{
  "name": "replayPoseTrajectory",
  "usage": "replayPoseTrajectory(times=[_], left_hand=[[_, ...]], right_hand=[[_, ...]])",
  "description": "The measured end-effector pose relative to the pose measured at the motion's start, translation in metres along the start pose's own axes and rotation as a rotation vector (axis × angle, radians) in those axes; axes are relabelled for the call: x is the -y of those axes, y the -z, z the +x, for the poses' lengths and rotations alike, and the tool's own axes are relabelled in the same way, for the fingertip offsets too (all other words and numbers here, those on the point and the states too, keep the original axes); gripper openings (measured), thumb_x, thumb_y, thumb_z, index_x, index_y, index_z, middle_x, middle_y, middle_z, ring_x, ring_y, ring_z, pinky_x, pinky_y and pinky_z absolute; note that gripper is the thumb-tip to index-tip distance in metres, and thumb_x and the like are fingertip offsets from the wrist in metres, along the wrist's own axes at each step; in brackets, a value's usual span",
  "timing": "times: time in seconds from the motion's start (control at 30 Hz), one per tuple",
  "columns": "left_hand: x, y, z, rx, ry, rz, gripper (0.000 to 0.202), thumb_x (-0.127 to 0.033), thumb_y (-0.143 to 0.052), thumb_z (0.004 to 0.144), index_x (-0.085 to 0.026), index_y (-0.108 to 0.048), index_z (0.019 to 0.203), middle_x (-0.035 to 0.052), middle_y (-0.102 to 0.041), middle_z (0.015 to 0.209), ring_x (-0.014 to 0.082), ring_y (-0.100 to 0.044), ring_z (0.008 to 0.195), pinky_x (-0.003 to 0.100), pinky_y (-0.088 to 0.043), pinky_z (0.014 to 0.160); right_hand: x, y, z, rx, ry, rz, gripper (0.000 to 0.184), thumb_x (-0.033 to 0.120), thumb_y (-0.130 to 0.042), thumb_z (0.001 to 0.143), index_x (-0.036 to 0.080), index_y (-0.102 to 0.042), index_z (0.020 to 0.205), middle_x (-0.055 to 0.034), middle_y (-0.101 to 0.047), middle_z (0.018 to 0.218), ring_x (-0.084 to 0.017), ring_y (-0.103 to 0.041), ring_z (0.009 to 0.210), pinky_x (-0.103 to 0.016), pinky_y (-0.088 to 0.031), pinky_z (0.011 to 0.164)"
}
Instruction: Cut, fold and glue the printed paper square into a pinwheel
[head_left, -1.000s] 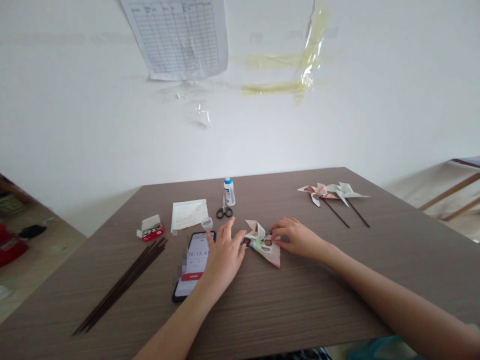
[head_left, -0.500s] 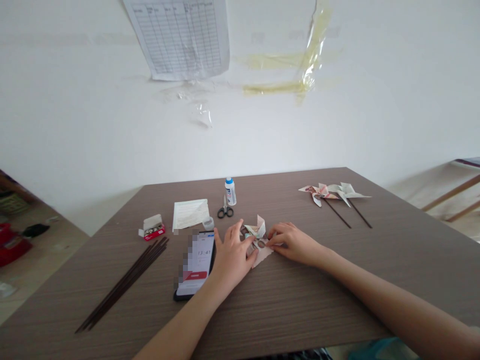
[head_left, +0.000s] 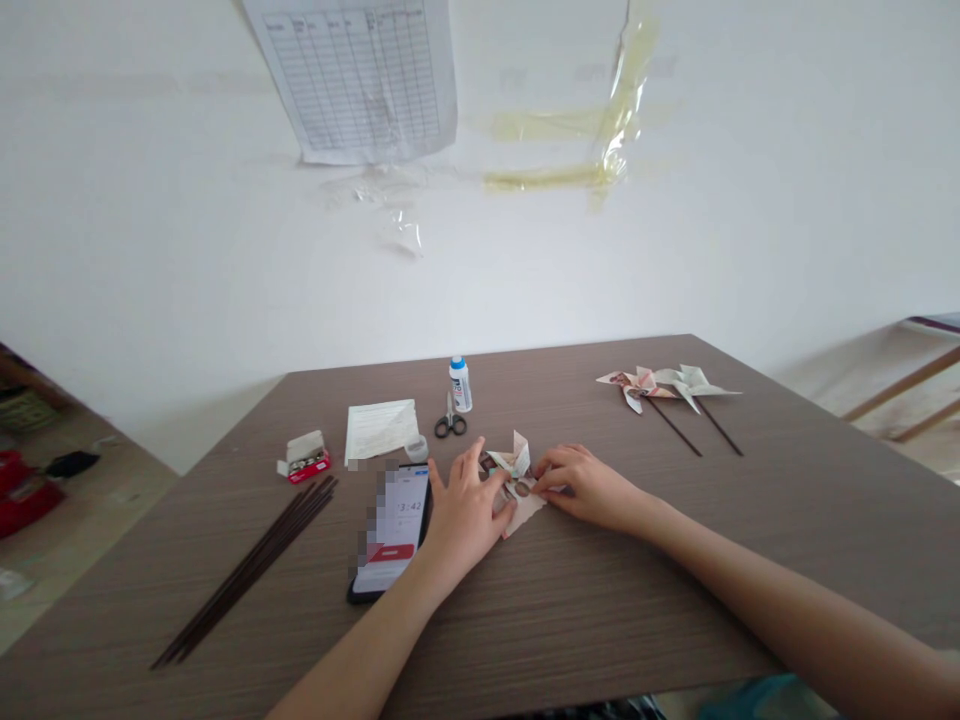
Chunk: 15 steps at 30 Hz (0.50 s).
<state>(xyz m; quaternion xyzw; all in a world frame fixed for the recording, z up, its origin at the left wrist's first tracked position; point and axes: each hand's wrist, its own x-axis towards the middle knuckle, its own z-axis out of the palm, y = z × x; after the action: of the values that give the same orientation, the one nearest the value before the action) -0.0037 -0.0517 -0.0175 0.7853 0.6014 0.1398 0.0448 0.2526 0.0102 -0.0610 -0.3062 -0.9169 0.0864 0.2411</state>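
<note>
A printed paper pinwheel (head_left: 533, 508), partly folded with one blade standing up, lies on the table between my hands. My left hand (head_left: 463, 510) presses it from the left, thumb and index finger holding its folds down while the other fingers spread. From the right, my right hand (head_left: 589, 487) pinches the paper's edge with bent fingertips. A finished pinwheel on a stick (head_left: 637, 385) and a whiter one (head_left: 696, 384) beside it lie at the far right. Beneath my left wrist's side sits a phone (head_left: 390, 535) with a timer on its screen.
Behind my hands stand a white glue bottle (head_left: 460, 385) with a blue cap and black-handled scissors (head_left: 450, 424). Paper sheets (head_left: 381, 428) and a small clear cap (head_left: 416, 448) lie left of them. A red box of pins (head_left: 307, 460) and several dark sticks (head_left: 251, 565) lie farther left.
The phone's timer has moved on by one second. Both hands keep their places on the paper pinwheel, with barely any visible motion.
</note>
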Motion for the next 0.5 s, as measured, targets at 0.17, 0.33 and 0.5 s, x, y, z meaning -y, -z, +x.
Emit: replayPoseTrajectory(times=[0.17,0.33,0.5], left_hand=[[-0.0011,-0.0001,0.001,0.003,-0.004,-0.005,0.049,-0.022,-0.09,0.101,-0.033,-0.086,0.148,0.0189,-0.05,0.191,0.0501,-0.058,0.168,0.096,-0.028,0.137],[-0.0027,0.003,-0.0005,0.004,-0.016,0.016,0.043,-0.023,-0.088,0.103,-0.038,-0.09,0.143,0.0151,-0.053,0.19,0.0489,-0.059,0.166,0.094,-0.027,0.139],[-0.0023,0.0054,0.0001,0.013,-0.018,0.009,0.04,-0.023,-0.088,0.103,-0.038,-0.092,0.14,0.0146,-0.052,0.191,0.0506,-0.058,0.167,0.098,-0.026,0.136]], right_hand=[[0.0004,0.0014,-0.0001,0.001,-0.008,0.013,0.021,0.015,-0.081,0.109,0.031,-0.095,0.113,-0.0071,-0.089,0.118,-0.027,-0.083,0.11,-0.044,-0.059,0.111],[0.0017,0.0025,0.0003,0.004,-0.02,0.009,0.022,0.014,-0.082,0.107,0.031,-0.095,0.112,-0.007,-0.089,0.118,-0.028,-0.083,0.111,-0.044,-0.06,0.111],[0.0024,0.0029,0.0001,-0.009,-0.017,0.021,0.02,0.016,-0.082,0.109,0.031,-0.094,0.111,-0.0069,-0.089,0.118,-0.027,-0.083,0.11,-0.043,-0.061,0.111]])
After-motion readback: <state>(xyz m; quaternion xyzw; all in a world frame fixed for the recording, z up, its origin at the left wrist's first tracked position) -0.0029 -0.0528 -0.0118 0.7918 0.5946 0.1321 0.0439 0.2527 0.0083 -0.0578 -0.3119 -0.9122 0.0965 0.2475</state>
